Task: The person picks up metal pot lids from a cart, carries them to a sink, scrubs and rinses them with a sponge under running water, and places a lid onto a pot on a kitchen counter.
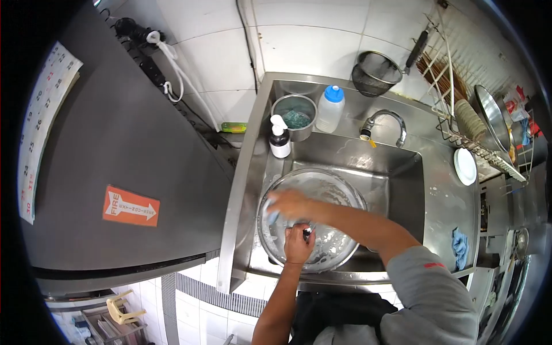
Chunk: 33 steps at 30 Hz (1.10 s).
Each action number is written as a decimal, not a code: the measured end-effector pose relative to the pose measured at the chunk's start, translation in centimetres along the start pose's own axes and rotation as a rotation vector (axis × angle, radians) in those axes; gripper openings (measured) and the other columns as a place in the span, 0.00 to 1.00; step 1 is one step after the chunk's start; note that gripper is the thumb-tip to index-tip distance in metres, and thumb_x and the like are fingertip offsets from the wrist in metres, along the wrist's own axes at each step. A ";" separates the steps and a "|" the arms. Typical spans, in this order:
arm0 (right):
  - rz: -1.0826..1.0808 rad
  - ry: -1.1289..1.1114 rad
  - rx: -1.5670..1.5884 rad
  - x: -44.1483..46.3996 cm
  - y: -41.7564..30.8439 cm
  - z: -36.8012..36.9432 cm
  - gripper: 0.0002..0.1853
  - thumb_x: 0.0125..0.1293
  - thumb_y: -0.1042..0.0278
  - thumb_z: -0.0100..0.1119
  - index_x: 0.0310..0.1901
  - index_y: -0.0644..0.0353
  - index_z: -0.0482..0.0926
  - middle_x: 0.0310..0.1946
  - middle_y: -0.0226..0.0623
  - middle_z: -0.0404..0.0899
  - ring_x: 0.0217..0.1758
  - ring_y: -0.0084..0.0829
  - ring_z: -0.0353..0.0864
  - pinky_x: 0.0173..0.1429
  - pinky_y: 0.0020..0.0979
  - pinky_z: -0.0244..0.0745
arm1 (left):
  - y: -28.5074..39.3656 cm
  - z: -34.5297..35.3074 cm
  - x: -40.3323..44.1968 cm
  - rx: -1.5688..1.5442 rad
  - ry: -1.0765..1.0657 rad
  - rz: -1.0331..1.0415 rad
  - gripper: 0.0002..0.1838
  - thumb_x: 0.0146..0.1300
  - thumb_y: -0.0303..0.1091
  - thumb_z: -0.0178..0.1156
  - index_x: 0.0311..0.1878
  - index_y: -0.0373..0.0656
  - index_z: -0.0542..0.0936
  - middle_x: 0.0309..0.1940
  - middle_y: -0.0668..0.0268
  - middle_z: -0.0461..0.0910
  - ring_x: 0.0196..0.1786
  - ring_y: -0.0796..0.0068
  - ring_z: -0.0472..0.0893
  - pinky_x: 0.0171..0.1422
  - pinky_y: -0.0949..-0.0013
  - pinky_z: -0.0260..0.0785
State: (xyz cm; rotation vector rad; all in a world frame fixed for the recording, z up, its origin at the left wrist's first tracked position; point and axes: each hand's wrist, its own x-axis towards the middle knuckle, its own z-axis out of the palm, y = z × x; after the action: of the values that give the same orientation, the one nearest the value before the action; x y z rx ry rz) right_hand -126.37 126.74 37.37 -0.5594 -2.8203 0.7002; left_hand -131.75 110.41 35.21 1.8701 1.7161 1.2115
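A large round metal basin point(336, 236) with suds and water in it rests in the left part of the steel sink point(402, 195). Over its lower left part, my left hand point(299, 244) is closed round a small dark, shiny item that I cannot make out. My right hand point(287, 205) crosses above it at the basin's left side, blurred by motion. Something pale blue shows under its fingers, too smeared to name.
Behind the basin stand a dark pump bottle point(280, 142), a steel pot point(295, 118) with green scouring material and a blue-capped bottle point(330, 109). The faucet point(386, 121) is behind the sink. At right are white plates point(465, 167) and a blue cloth point(459, 248).
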 end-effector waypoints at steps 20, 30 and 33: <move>1.044 0.209 -0.274 -15.4 1.0 -2.4 0.25 0.60 0.64 0.58 0.59 0.60 0.70 0.53 0.60 0.71 0.47 0.54 0.82 0.51 0.46 0.80 | 0.3 0.1 0.2 -0.036 0.011 0.050 0.15 0.54 0.29 0.70 0.39 0.45 0.73 0.34 0.63 0.77 0.34 0.59 0.74 0.46 0.59 0.63; 1.105 -0.053 -0.190 -18.8 -2.4 -3.4 0.26 0.67 0.56 0.54 0.62 0.60 0.67 0.58 0.54 0.72 0.54 0.53 0.80 0.57 0.47 0.78 | -0.4 -0.1 -0.2 -0.037 0.001 0.067 0.15 0.56 0.31 0.69 0.41 0.43 0.72 0.36 0.59 0.77 0.40 0.55 0.73 0.47 0.56 0.66; 1.341 -0.227 -0.049 -21.0 -5.1 -2.2 0.31 0.67 0.54 0.55 0.66 0.61 0.63 0.63 0.56 0.68 0.56 0.54 0.78 0.58 0.48 0.77 | -0.4 -0.1 -0.1 -0.042 -0.006 0.056 0.15 0.56 0.32 0.70 0.42 0.43 0.73 0.37 0.59 0.78 0.40 0.55 0.73 0.47 0.56 0.66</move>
State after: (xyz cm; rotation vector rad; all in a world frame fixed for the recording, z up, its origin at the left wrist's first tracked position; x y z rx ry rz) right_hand -108.24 115.03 39.96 -2.5352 -2.2633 0.8464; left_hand -132.09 110.36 34.94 1.9066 1.6327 1.2525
